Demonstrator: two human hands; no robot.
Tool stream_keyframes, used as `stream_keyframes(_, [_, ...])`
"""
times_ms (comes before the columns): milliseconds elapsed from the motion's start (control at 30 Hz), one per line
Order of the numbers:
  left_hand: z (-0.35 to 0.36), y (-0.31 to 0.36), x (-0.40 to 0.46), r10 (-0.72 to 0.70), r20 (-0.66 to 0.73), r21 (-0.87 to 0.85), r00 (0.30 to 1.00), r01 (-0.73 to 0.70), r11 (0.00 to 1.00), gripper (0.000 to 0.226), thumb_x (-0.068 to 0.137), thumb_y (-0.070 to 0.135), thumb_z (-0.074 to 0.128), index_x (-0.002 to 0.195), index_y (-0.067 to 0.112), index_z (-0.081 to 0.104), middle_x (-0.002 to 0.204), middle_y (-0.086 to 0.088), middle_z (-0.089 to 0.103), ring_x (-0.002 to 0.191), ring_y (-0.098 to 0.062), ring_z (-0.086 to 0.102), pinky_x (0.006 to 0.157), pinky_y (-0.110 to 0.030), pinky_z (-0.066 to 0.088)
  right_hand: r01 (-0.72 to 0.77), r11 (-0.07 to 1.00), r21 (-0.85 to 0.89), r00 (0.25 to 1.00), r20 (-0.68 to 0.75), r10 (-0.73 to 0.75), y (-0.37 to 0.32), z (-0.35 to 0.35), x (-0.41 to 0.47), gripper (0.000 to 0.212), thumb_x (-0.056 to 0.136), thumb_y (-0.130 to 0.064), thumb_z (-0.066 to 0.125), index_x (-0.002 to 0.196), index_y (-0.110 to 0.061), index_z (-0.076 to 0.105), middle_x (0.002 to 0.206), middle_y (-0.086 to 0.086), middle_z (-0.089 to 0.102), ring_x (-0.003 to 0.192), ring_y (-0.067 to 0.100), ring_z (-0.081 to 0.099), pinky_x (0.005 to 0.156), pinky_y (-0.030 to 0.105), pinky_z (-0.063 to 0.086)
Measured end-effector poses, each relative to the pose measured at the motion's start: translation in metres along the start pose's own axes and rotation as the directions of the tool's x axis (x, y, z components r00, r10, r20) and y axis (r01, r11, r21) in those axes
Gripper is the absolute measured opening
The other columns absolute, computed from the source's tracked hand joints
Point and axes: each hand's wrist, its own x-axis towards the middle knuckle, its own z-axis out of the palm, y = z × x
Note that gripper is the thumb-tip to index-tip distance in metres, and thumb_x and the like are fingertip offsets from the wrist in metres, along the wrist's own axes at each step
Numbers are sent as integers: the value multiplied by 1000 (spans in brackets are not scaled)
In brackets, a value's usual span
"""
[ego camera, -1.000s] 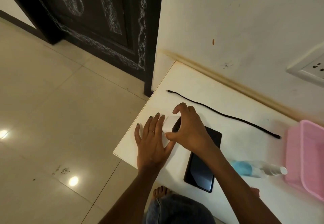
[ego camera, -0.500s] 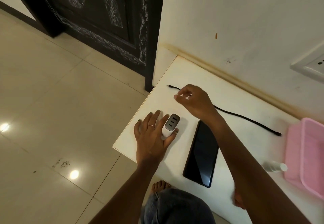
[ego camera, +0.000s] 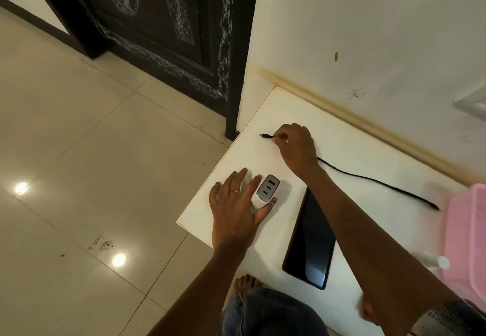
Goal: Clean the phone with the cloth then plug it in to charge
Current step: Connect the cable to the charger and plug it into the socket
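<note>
Item 1, right hand (ego camera: 298, 146): its grip is pinching the black cable (ego camera: 373, 179) just behind the plug end, which is pointing out past the fingertips toward the counter's left corner. Bare counter (ego camera: 342, 149) is lying ahead of and around this grip; the wall and its yellowed skirting strip (ego camera: 368, 128) are running along the far side, near but apart.

Item 2, left hand (ego camera: 236, 209): its grip is closing on the white charger (ego camera: 265, 191), thumb on one side and a finger on the other, the remaining fingers lying spread flat. The grey port face is pointing up and away from the palm. The counter's left edge is sitting just beyond the outer fingers, with open tiled floor (ego camera: 92, 164) below it.

Item 3, phone (ego camera: 311, 241): lying flat, screen up and dark, just to the thumb side of the left grip and under the right forearm, not touching either. Its near end is approaching the counter's front edge.

Item 4, cable run: trailing from the right grip back under the wrist and across the counter, ending just short of the pink tray (ego camera: 470, 230).

Item 5, surroundings: a white bottle cap (ego camera: 436, 260) is showing beside the tray, past the right forearm. A dark door (ego camera: 157, 25) is standing beyond the counter's corner. A wall socket plate (ego camera: 473, 101) is showing at the frame's right edge. No cloth can be made out.
</note>
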Motion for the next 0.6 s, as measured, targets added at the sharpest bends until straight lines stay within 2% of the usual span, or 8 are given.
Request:
stream_keyframes(100, [-1, 2, 0, 42, -35, 19, 999, -41, 999, 61, 84, 66, 39, 129, 28, 54, 138, -7, 54, 128, -37, 46, 107, -53, 15, -119, 914, 387, 990, 112, 82, -5, -22, -11, 9, 91, -7, 55, 92, -1, 62, 85, 14, 67, 72, 16, 62, 65, 23, 49])
stream_keyframes(200, [-1, 1, 0, 50, -35, 40, 998, -48, 998, 61, 85, 66, 37, 128, 27, 56, 137, -8, 55, 127, -37, 47, 107, -55, 19, -129, 859, 495, 982, 183, 42, -8, -51, -31, 5, 89, -7, 60, 90, -7, 65, 78, 8, 68, 52, -5, 57, 47, 8, 42])
stream_keyframes(300, [-1, 1, -1, 62, -35, 34, 997, -61, 998, 57, 85, 63, 42, 128, 27, 53, 136, -9, 55, 126, -38, 48, 106, -56, 20, -112, 872, 477, 973, 229, 0, -12, -73, -54, 8, 87, -13, 65, 91, -14, 71, 74, 0, 70, 51, -7, 54, 48, 7, 41])
stream_keyframes(433, [2, 0, -2, 79, -76, 55, 994, -75, 996, 52, 84, 59, 50, 126, 28, 51, 133, -11, 58, 122, -39, 52, 103, -59, 26, -60, 942, 330, 962, 272, -34, -17, -81, -83, 6, 81, -23, 72, 85, -23, 75, 77, -14, 70, 69, -8, 60, 62, 3, 42])
stream_keyframes(500, [3, -1, -2, 81, -82, 63, 993, -76, 995, 51, 84, 59, 50, 126, 30, 48, 133, -11, 58, 123, -39, 52, 104, -58, 25, -42, 975, 220, 968, 249, -15, -18, -78, -91, 9, 80, -26, 73, 87, -20, 76, 82, -12, 71, 78, -1, 62, 69, 8, 45])
stream_keyframes(600, [3, -1, -2, 77, -78, 51, 994, -73, 996, 52, 84, 59, 50, 127, 30, 46, 134, -11, 57, 123, -39, 50, 104, -58, 24, -14, 997, 72, 972, 234, -3, -21, -74, -98, 11, 81, -29, 72, 88, -22, 76, 85, -10, 69, 81, 6, 62, 76, 24, 50])
